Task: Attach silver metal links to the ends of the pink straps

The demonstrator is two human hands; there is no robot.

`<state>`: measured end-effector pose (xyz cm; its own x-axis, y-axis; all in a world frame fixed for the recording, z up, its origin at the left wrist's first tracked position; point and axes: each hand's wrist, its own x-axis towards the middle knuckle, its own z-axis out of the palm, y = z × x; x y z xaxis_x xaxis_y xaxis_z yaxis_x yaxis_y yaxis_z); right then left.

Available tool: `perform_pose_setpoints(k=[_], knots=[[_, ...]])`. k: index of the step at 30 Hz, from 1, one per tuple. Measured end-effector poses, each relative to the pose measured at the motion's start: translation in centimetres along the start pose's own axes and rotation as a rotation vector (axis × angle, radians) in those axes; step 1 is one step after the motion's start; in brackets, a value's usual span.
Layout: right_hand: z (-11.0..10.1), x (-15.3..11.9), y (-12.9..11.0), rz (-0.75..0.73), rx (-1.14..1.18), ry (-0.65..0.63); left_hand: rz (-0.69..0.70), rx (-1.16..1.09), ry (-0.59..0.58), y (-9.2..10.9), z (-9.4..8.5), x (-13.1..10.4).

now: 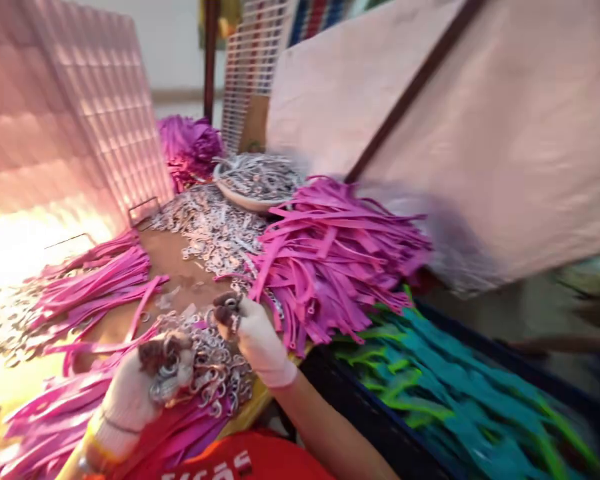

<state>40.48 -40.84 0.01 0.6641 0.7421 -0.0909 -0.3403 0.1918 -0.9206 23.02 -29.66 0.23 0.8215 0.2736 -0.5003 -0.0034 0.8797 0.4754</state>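
Observation:
Both my hands wear white fingerless gloves. My left hand (140, 390) is closed around a bunch of small metal rings (215, 377) that spill over the table's front edge. My right hand (253, 337) pinches one metal ring between its fingertips just above that bunch. A big heap of pink straps (330, 257) lies right behind my right hand. More pink straps (97, 280) lie to the left and under my left wrist. The picture is blurred by motion.
Loose metal rings (207, 227) cover the brown table's middle, with a bowl of them (257, 177) behind. A dark crate (360, 410) at the right holds teal and green straps (445, 380). Pink panels (65, 113) stand left; a board (480, 120) leans right.

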Motion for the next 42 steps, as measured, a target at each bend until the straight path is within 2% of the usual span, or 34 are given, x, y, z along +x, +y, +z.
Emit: perform_pose_setpoints(k=[2,7,10,13,17,21,23,25,29,32,34,36,39,42], knots=[[0.2,-0.1,0.5,0.016,-0.020,-0.013,0.052,0.056,0.002,-0.1,-0.4,0.2],[0.6,-0.9,1.1,0.001,-0.119,-0.026,0.100,0.152,-0.070,0.1,0.3,0.2],[0.7,-1.1,1.1,-0.012,-0.205,-0.062,0.076,0.176,-0.119,0.2,0.3,-0.1],[1.1,-1.2,0.7,-0.051,-0.338,-0.134,0.044,0.306,-0.089,0.1,0.4,0.0],[1.8,-2.1,0.1,-0.106,-0.483,-0.247,0.152,0.617,-0.056,-0.3,1.2,-0.1],[1.8,-3.7,0.4,-0.229,-0.704,-0.355,0.263,0.714,-0.045,-1.2,1.8,-1.3],[1.5,-4.4,1.0,-0.240,-0.781,-0.445,0.333,0.714,0.011,-2.0,1.6,-1.9],[1.0,-4.8,1.8,-0.220,-0.853,-0.503,0.346,0.685,0.048,-2.8,1.2,-2.2],[0.3,-4.7,2.8,-0.259,-1.061,-0.503,0.408,0.708,0.045,-3.4,0.1,-2.2],[0.7,-4.3,2.7,-0.343,-1.168,-0.536,0.495,0.699,0.098,-3.2,-0.4,-2.1],[1.4,-4.3,2.4,-0.377,-1.242,-0.546,0.456,0.624,0.101,-3.3,-0.5,-1.9],[2.2,-4.5,2.1,-0.398,-1.349,-0.527,0.362,0.523,0.080,-3.7,-0.4,-1.5],[3.3,-4.6,2.2,-0.358,-1.470,-0.501,0.283,0.358,0.097,-3.6,-0.2,-0.3],[3.2,-3.0,2.8,-0.237,-1.348,-0.468,0.154,0.198,0.115,-0.9,-0.6,0.9]])
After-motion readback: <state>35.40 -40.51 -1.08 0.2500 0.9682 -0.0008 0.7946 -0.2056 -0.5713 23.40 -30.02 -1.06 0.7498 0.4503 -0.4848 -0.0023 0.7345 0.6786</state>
